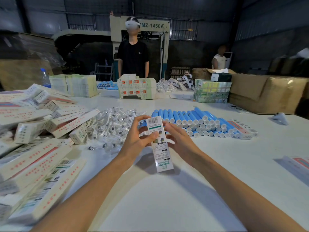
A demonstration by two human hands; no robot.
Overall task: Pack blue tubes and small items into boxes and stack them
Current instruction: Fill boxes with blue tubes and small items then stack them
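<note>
Left hand (138,133): one of two bare hands; thumb pressed on the printed face of a box, fingers curled round its far left edge.
Right hand (179,139): fingers bent against the right edge of the same box, gripping it from the other side.
Packed boxes (41,131): one loose pile at the left, well over a dozen long white boxes with red print lying at all angles; the exact count is unclear.
Water bottle (45,77): one, upright, far left behind the pile.
Small items (113,126): one heap of clear-wrapped pieces, too many to count, between the pile and the hands.
Box (161,154): one, white, barcode at its far end, held between both hands over the near middle of the surface (167,206).
Person (133,57): one, standing at the far side in a black shirt.
Blue tubes (200,121): one stack just right of the hands, white caps facing near, about three layers; dozens.
Striped box (242,129): one, lying against the right end of the tube stack.
Second person (219,59): one, far right.
Cardboard cartons (267,91): at least two, brown, far right.
</note>
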